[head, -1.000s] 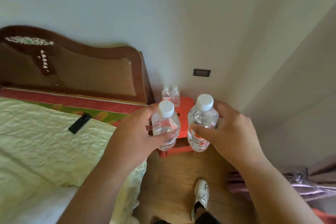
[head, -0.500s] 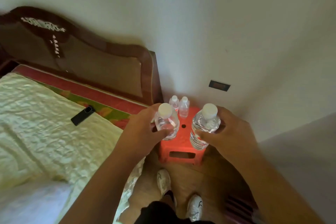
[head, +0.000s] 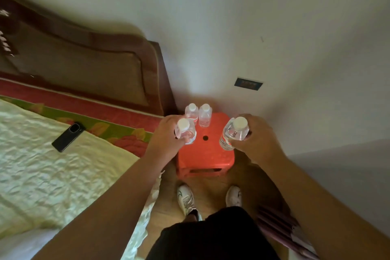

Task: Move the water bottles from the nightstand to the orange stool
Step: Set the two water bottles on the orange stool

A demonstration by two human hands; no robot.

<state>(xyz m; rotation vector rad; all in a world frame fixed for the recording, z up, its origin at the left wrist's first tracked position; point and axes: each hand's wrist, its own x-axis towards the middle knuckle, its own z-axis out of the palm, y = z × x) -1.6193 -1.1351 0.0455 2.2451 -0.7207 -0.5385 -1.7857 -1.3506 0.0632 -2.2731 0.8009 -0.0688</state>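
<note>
Seeing both hands loaded over the orange stool (head: 205, 154).
left grip: left hand (head: 166, 139) wrapped around bottle (head: 185, 133), stool's left edge.
right grip: right hand (head: 256, 139) clamping tilted bottle (head: 233, 134), stool's right edge.
rear of stool: two bottles (head: 198, 114) upright.

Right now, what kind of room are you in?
Most likely a bedroom: there is a bed with a wooden headboard and a pale quilted bedspread, and a small orange stool beside it against the wall.
</note>
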